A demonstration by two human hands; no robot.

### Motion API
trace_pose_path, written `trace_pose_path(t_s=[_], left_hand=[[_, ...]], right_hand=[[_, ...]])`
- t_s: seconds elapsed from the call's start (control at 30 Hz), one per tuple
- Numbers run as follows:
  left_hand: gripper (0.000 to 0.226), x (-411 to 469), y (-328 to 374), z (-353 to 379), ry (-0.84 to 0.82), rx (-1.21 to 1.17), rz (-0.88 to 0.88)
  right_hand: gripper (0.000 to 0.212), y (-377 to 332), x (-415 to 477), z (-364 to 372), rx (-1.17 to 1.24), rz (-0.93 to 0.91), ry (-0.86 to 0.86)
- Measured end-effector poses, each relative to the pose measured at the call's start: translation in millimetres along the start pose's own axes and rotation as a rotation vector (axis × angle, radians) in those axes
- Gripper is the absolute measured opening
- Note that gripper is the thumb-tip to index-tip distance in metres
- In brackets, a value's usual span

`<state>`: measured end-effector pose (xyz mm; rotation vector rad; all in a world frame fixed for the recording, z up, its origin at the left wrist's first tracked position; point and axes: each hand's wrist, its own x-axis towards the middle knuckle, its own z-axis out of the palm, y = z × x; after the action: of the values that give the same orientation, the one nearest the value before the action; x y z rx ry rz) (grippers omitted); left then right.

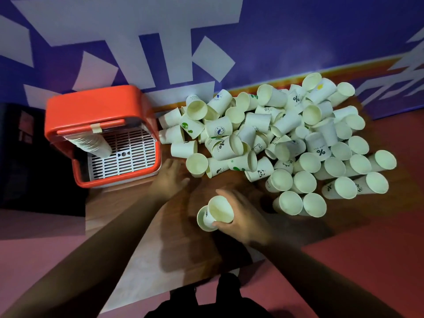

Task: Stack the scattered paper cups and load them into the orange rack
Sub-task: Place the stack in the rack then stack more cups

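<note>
Near the table's front edge, right hand gripping two nested cups, left hand open by the pile — best feeding rims squarely, then adding to the stack in the orange rack.

Both forearms bare to frame edge, no sleeves visible. Left hand and right hand bare: no gloves, rings, watch or bands seen. Dark footwear at bottom centre, detail lost in shadow.
</note>
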<state>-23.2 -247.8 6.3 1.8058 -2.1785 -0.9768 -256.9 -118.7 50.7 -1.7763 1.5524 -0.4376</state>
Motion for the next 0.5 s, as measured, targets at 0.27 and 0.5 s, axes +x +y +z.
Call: trace_pose_path(t_s=[0.27, 0.5], left_hand=[[0.070, 38, 19, 29, -0.033, 0.148, -0.034], [0.032, 42, 6, 35, -0.034, 0.113, -0.020]], right_hand=[[0.086, 25, 11, 48, -0.332, -0.089, -0.115], [0.070, 36, 30, 25, -0.063, 0.176, 0.220]])
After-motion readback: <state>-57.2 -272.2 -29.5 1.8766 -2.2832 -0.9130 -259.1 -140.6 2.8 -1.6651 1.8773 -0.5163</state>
